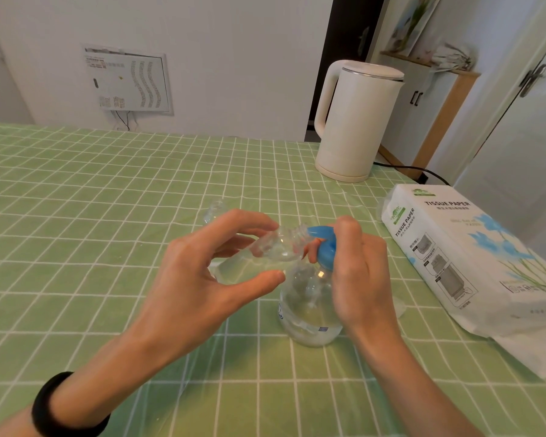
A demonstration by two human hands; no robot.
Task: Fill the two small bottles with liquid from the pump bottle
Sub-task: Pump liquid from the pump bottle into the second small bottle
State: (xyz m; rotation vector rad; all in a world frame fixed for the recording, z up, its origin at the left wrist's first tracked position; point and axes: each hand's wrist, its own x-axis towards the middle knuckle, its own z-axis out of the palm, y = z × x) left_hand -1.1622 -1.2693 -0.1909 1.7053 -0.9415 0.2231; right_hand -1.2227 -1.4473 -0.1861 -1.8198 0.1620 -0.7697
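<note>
while the left hand (pixel 196 279) pinched a small bottle (pixel 275 247) between thumb and fingertips, tilted with its mouth against the blue nozzle (pixel 317 230), the right hand (pixel 360 272) curled round the head of the pump bottle (pixel 309 310), which stood on the green checked table (pixel 108 184). a second bottle (pixel 215 209) stood apart at 11 o'clock, a kettle (pixel 353 121) at 1 o'clock, a tissue pack (pixel 454 253) at 3 o'clock.
</note>
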